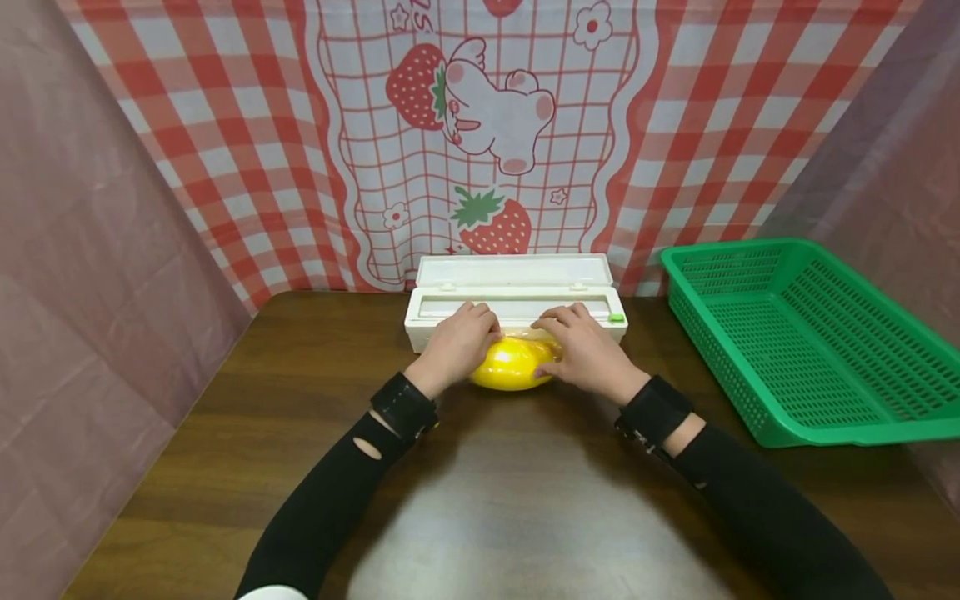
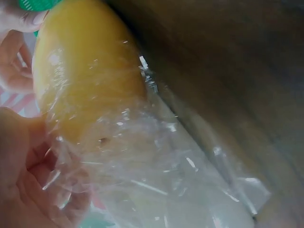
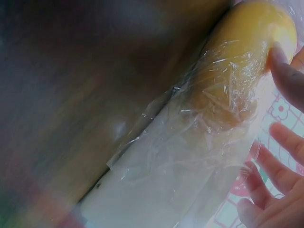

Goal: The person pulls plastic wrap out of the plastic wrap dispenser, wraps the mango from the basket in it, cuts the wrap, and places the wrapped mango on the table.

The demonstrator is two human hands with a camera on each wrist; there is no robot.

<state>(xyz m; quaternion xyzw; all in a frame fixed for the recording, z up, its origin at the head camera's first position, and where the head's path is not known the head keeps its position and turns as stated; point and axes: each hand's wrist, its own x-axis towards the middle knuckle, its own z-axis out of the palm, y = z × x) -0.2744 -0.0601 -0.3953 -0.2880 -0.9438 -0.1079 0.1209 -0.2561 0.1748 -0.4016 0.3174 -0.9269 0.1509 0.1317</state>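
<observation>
A smooth, glossy yellow oval fruit [image 1: 510, 367], melon-like, sits against the front of a white cling film dispenser [image 1: 416, 329] whose lid stands raised. Crinkled clear plastic wrap [image 2: 137, 156] covers part of the fruit and spreads over the dispenser's front. At the fruit's left side my left hand [image 1: 459, 346] pinches the wrap between curled fingers and thumb. My right hand [image 1: 588, 354] is on the other side, its thumb [image 3: 287, 76] touching the yellow skin. Its other fingers are spread loosely beside the wrap.
A green perforated plastic basket [image 1: 817, 437] stands at the right of the brown wooden table [image 1: 300, 392]. Behind the dispenser hangs a red checked cloth [image 1: 262, 150] with strawberry prints. A small green slider [image 1: 617, 318] sits at the dispenser's right end.
</observation>
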